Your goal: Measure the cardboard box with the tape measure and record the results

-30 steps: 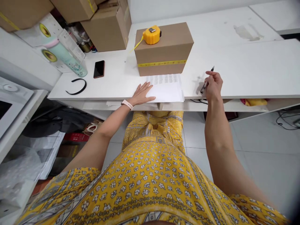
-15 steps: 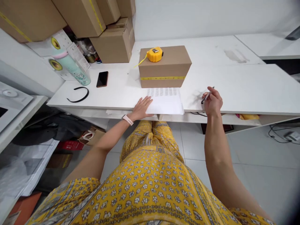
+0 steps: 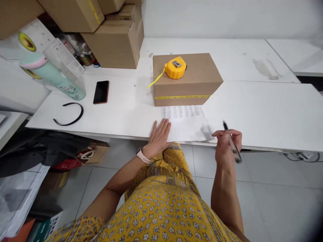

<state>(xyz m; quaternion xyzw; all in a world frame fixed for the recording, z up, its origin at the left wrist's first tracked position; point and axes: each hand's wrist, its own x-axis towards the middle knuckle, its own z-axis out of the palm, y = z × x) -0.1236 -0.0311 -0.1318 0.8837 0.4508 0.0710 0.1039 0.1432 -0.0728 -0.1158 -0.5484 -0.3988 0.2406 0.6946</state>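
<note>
My left hand lies flat with fingers spread on the left edge of a printed sheet of paper at the front of the white table. My right hand is closed round a black pen, held just over the table's front edge to the right of the sheet. Behind the paper stands a brown cardboard box with a yellow tape measure on top; its yellow tape runs along the box's front face.
A black phone, a black curved band and a mint-green bottle lie on the table's left. Stacked cardboard boxes stand at the back left. Bags and clutter fill the floor at the left.
My right hand with the pen has moved left and back toward the table's front edge, nearer the paper. The view has shifted closer to the table. My left hand stays on the sheet.
</note>
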